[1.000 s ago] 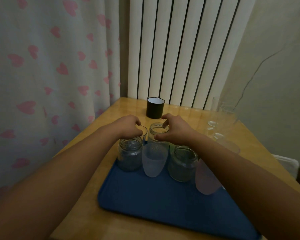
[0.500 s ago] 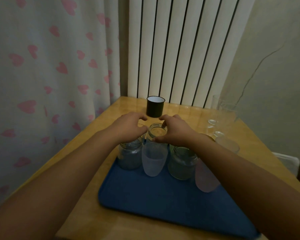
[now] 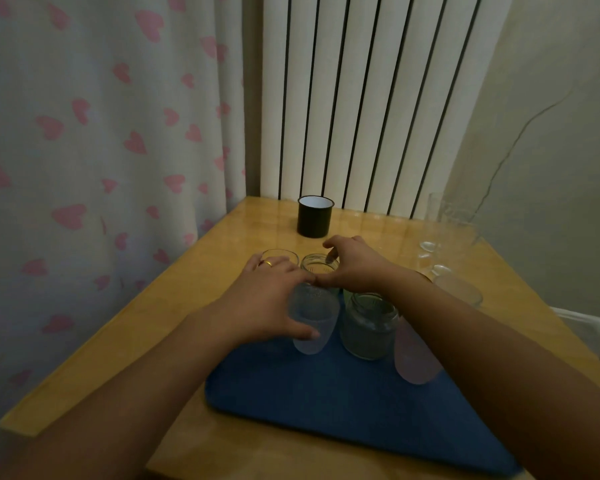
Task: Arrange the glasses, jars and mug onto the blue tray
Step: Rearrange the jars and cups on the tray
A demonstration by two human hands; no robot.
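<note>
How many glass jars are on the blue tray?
2. The far jar sits at the tray's back edge, rim pinched by the right hand; the near jar stands closer. The left hand may hide another.

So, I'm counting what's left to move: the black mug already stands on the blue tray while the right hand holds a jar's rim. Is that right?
Not quite. The head view shows the mug standing on the bare table beyond the tray, not on it. The right hand does hold a jar by the rim.
</note>
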